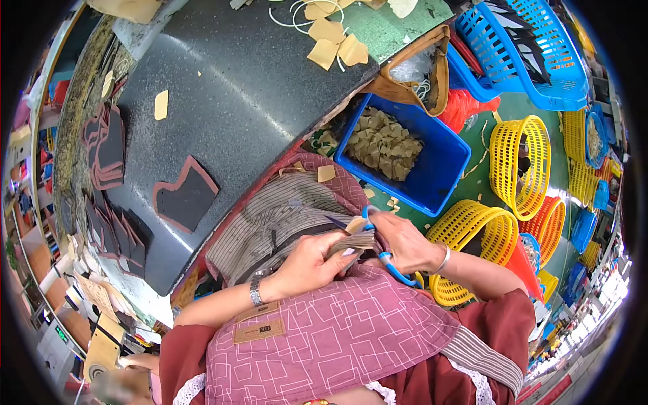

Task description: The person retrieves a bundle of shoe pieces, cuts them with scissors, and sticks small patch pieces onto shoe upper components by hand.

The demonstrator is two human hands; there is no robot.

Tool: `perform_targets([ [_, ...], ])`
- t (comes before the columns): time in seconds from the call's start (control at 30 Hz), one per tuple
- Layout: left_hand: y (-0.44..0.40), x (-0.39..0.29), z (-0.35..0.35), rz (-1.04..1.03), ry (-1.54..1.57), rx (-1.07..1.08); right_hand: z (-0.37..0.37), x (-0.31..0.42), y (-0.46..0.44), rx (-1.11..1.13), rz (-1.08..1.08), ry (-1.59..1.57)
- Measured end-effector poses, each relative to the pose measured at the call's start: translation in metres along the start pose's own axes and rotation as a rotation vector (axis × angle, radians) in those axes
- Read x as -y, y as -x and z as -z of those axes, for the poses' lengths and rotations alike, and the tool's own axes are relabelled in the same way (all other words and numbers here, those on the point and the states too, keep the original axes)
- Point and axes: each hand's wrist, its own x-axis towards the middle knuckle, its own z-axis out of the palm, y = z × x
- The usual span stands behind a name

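Above the lap, my left hand (312,262) grips a stack of small thin pieces (352,244), beige at the edges. Right beside it, my right hand (403,244) is closed on blue-handled scissors (398,270), whose dark blade reaches the top of the stack. A small curved beige piece (356,225) is at the blade. A loose beige piece (326,173) lies on the striped cloth (270,209) over my lap. Which part of the stack the blades touch is hidden by the fingers.
On the dark table (223,101) lie black pieces with reddish edges (187,194) and beige scraps (326,34). A blue bin (439,182) of beige scraps stands beyond my hands. Yellow baskets (520,165) and a light blue basket (540,54) stand right. Part of another person shows lower left.
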Motion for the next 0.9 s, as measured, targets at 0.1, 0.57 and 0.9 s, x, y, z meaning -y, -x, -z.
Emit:
perform_targets([
  [0.1, -0.001, 0.002, -0.001, -0.113, -0.074, 0.004, 0.005, 0.000, -0.007, 0.067, 0.073, 0.007],
  [0.57, -0.012, 0.006, 0.006, -0.196, -0.131, 0.294, 0.038, -0.003, 0.022, 0.171, 0.063, 0.115],
  [0.9, -0.012, -0.010, 0.022, -0.193, -0.227, 0.297, 0.041, -0.041, 0.061, 0.111, -0.534, 0.041],
])
